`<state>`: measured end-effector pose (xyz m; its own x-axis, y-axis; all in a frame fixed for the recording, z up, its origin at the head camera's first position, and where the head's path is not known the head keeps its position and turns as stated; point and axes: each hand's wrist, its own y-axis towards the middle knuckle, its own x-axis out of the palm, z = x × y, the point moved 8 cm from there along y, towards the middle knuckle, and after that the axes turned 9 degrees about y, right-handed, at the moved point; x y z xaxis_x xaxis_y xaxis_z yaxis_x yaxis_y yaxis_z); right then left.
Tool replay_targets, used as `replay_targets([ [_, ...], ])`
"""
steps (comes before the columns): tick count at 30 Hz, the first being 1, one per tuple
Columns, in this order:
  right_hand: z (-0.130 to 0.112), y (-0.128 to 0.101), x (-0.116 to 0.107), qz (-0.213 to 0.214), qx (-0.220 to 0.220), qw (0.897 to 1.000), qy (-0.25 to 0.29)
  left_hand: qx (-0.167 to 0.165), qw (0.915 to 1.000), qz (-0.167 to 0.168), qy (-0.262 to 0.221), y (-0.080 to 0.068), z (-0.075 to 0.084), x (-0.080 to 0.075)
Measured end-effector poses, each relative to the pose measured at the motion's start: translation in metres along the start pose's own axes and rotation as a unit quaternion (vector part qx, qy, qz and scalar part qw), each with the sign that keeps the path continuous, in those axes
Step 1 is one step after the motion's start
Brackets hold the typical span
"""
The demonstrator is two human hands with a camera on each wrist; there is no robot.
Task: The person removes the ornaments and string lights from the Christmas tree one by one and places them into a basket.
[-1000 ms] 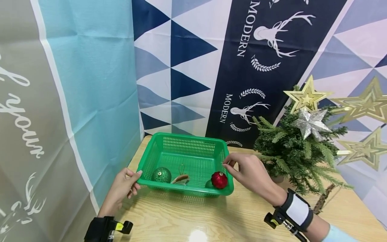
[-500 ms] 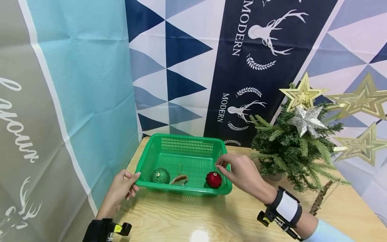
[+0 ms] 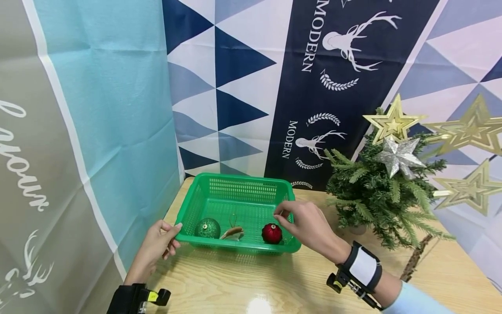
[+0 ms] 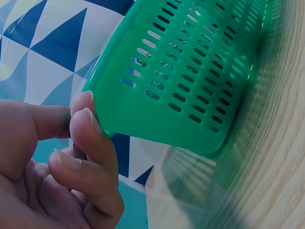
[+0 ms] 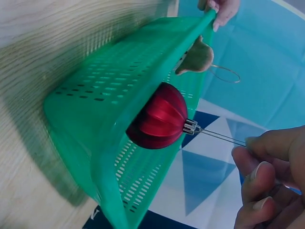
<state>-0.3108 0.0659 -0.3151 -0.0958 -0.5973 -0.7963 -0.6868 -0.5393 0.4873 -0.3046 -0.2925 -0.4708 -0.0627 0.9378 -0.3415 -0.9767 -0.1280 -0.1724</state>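
Observation:
A green plastic basket (image 3: 204, 203) stands on a wooden table. My left hand (image 3: 161, 241) grips its near left corner rim (image 4: 124, 114), thumb on top. My right hand (image 3: 296, 219) pinches the thin wire loop of a red ribbed bauble (image 3: 272, 233), which hangs low inside the basket near its right front. In the right wrist view the red bauble (image 5: 159, 117) hangs from the wire pinched in my fingertips (image 5: 257, 152). A glittery green bauble (image 3: 208, 228) and a brown ornament (image 3: 233, 233) with a wire loop lie on the basket floor.
A small fir tree (image 3: 376, 196) with a gold star (image 3: 392, 122) and a silver star (image 3: 399, 158) stands right of the basket. More gold stars (image 3: 468, 185) hang at the far right. Patterned cloth backdrops close off the left and back.
My right hand has moved left and down, carrying the red bauble from the basket's right front corner toward its middle. The left hand keeps its grip on the rim.

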Motion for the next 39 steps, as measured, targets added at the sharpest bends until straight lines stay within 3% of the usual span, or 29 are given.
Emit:
replay_targets([
  [11,-0.005,0.001,0.012,-0.006,-0.019,1.000,0.002,0.002,1.0000,-0.003,0.001,0.001,0.002,0.003],
  [25,0.000,-0.007,0.033,-0.046,-0.006,0.999,0.018,0.001,0.9999,-0.013,0.003,0.002,0.004,0.007],
  [39,0.010,-0.013,0.051,-0.088,0.021,0.996,0.015,-0.010,0.9999,-0.007,0.005,0.001,0.000,0.000],
])
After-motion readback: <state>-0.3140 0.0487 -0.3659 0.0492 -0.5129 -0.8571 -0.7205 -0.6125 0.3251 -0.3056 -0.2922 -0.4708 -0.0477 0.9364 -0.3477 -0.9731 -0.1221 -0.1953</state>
